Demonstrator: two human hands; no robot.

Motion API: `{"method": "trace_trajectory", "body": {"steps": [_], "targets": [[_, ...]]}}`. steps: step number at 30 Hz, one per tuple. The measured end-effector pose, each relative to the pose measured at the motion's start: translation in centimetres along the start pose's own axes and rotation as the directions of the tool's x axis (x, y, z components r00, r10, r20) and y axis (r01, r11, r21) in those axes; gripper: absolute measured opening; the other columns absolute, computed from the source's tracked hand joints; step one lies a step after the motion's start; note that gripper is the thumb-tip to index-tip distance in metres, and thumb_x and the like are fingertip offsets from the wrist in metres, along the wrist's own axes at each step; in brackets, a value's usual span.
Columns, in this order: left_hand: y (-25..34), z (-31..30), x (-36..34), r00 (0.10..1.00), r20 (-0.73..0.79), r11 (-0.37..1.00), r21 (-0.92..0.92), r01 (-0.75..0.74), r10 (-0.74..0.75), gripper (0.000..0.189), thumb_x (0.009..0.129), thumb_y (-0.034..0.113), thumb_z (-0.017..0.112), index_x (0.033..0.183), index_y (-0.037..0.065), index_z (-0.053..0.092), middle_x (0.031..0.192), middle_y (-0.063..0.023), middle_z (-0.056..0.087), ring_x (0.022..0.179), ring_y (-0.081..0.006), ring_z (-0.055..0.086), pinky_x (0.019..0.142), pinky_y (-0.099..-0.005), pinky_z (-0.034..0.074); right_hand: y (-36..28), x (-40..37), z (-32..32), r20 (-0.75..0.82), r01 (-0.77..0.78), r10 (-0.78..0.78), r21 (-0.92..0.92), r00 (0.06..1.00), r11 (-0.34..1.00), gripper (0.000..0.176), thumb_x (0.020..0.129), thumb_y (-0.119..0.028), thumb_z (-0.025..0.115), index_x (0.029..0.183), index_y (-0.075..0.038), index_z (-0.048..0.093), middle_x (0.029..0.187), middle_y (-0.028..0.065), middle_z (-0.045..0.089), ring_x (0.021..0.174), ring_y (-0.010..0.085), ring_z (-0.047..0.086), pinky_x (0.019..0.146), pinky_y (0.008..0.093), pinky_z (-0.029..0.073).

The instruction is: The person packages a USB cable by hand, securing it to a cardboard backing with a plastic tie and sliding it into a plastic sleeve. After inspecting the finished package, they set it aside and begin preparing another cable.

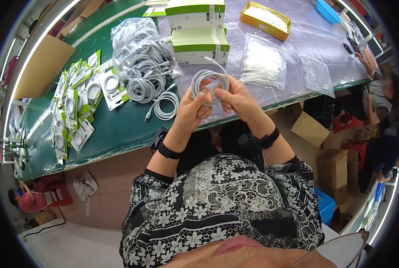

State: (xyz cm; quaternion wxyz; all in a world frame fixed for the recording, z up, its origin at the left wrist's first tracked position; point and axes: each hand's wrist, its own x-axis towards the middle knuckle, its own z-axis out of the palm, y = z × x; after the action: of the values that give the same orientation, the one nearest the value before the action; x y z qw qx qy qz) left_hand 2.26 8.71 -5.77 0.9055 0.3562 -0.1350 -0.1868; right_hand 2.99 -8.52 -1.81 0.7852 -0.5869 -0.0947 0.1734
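Note:
A white coiled cable [198, 83] is held up between both hands, just above the table's near edge. My left hand [194, 106] grips the coil's left side, fingers closed round it. On the opposite side, my right hand [240, 101] pinches the coil with thumb and fingers. One cable end sticks up from the top of the loop. A separate coiled cable [166, 106] with a visible plug lies left of my left hand. Behind it is a heap of coiled cables [145, 76], partly in clear plastic bags [134, 31].
Green-and-white packages [72, 107] with cables lie at left. Stacked card boxes [200, 47] stand ahead. White ties [263, 61] in a bag, a yellow tray [248, 20] and a blue basin [328, 11] are to the right. Other people sit at both sides.

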Motion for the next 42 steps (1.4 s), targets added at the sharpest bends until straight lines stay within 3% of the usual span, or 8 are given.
{"method": "trace_trajectory", "body": {"steps": [1, 4, 8, 13, 18, 26, 29, 42], "targets": [[0.0, -0.1, -0.1, 1.0, -0.003, 0.998, 0.066, 0.022, -0.022, 0.039, 0.099, 0.039, 0.042, 0.118, 0.005, 0.05, 0.081, -0.0025, 0.05, 0.051, -0.0048, 0.03, 0.049, -0.0211, 0.032, 0.2, 0.0, -0.4, -0.001, -0.002, 0.002, 0.0, 1.0, 1.0, 0.03, 0.097, -0.026, 0.053, 0.115, -0.003, 0.052, 0.077, -0.0002, 0.053, 0.051, 0.0015, 0.041, 0.042, 0.0178, 0.035], [1.2, -1.2, 0.3, 0.989, 0.101, 0.994, -0.022, 0.11, -0.107, 0.04, 0.099, 0.036, 0.044, 0.123, 0.004, 0.048, 0.085, -0.0042, 0.054, 0.054, -0.0048, 0.034, 0.051, -0.0218, 0.036, 0.9, 0.3, -2.2, 0.071, -0.14, 0.121, 0.459, 0.99, 0.878, 0.029, 0.097, -0.028, 0.052, 0.112, -0.003, 0.053, 0.076, -0.0002, 0.054, 0.05, 0.0028, 0.04, 0.043, 0.0174, 0.036], [1.5, 0.1, 0.0, 0.997, 0.032, 0.99, -0.12, 0.079, -0.076, 0.041, 0.099, 0.031, 0.046, 0.127, 0.001, 0.047, 0.095, -0.0082, 0.06, 0.059, -0.0052, 0.041, 0.056, -0.0229, 0.042, 1.9, 0.3, -2.6, 0.001, -0.069, 0.08, 0.51, 0.997, 0.858, 0.03, 0.097, -0.03, 0.05, 0.111, -0.003, 0.053, 0.076, -0.0008, 0.053, 0.05, 0.0037, 0.038, 0.046, 0.0178, 0.037], [-0.1, -1.0, -0.5, 0.996, -0.063, 0.998, -0.001, -0.061, 0.061, 0.042, 0.099, 0.028, 0.046, 0.127, -0.004, 0.048, 0.11, -0.0131, 0.062, 0.066, -0.0068, 0.046, 0.063, -0.0259, 0.048, 1.7, -0.1, -2.2, -0.01, -0.055, 0.072, 0.532, 0.997, 0.845, 0.03, 0.097, -0.03, 0.05, 0.111, -0.004, 0.054, 0.077, -0.0012, 0.052, 0.052, 0.0043, 0.039, 0.051, 0.0194, 0.039], [-1.3, -1.1, -0.9, 0.996, -0.049, 0.992, -0.106, -0.074, 0.069, 0.04, 0.099, 0.028, 0.045, 0.122, -0.004, 0.052, 0.11, -0.0127, 0.062, 0.064, -0.0072, 0.046, 0.062, -0.0269, 0.047, 2.8, -0.3, -0.8, -0.064, -0.007, 0.048, 0.519, 0.997, 0.855, 0.028, 0.097, -0.03, 0.051, 0.11, -0.005, 0.055, 0.077, -0.0011, 0.052, 0.054, 0.0058, 0.04, 0.054, 0.0219, 0.041], [-1.3, -1.0, -0.9, 0.994, -0.013, 0.986, -0.13, -0.106, 0.105, 0.037, 0.099, 0.027, 0.046, 0.119, -0.003, 0.055, 0.105, -0.0117, 0.063, 0.058, -0.0083, 0.046, 0.06, -0.0277, 0.046, 3.4, -1.0, -0.8, -0.085, 0.019, 0.029, 0.508, 0.996, 0.861, 0.027, 0.096, -0.03, 0.053, 0.107, -0.006, 0.056, 0.081, 0.0, 0.055, 0.058, 0.0075, 0.047, 0.056, 0.0251, 0.044], [-1.2, -0.5, -1.0, 0.985, -0.151, 0.99, -0.1, -0.1, 0.084, 0.034, 0.099, 0.027, 0.046, 0.115, -0.002, 0.057, 0.098, -0.0095, 0.063, 0.056, -0.0082, 0.045, 0.06, -0.0273, 0.046, 3.1, -1.3, -0.4, -0.096, 0.038, 0.011, 0.492, 0.995, 0.87, 0.027, 0.097, -0.03, 0.051, 0.107, -0.006, 0.055, 0.082, -0.0001, 0.054, 0.057, 0.007, 0.045, 0.056, 0.0236, 0.042], [-0.7, -1.8, -0.7, 0.926, -0.309, 0.968, -0.055, -0.245, 0.217, 0.028, 0.099, 0.028, 0.048, 0.095, 0.003, 0.058, 0.089, -0.0064, 0.061, 0.055, -0.0073, 0.043, 0.057, -0.0251, 0.043, 3.0, -1.8, -0.4, -0.077, 0.063, -0.03, 0.477, 0.997, 0.877, 0.028, 0.098, -0.032, 0.047, 0.103, -0.006, 0.055, 0.085, 0.0024, 0.057, 0.059, 0.0074, 0.047, 0.057, 0.0243, 0.043]]}}
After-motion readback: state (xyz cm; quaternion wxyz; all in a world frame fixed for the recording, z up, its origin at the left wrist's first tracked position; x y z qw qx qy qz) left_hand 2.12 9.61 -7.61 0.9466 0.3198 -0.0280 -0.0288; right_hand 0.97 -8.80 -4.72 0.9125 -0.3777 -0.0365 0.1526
